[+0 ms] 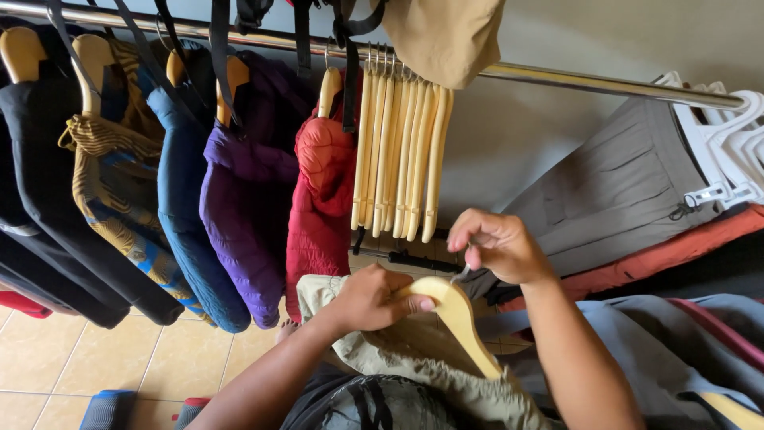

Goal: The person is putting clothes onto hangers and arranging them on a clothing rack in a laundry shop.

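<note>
My left hand (374, 299) grips the top of a pale wooden hanger (465, 322) that sits inside a khaki garment (414, 366) held low in front of me. My right hand (497, 245) pinches the hanger's small metal hook (461, 273) just above the wood. Both hands are below a chrome clothes rail (589, 81).
On the rail hang a red puffer jacket (322, 199), a purple one (247, 199), a blue one (187, 215), a patterned garment (111, 175), dark clothes at left and several empty wooden hangers (402, 151). White plastic hangers (728, 151), grey and orange clothes lie right. Tiled floor (48, 358) below.
</note>
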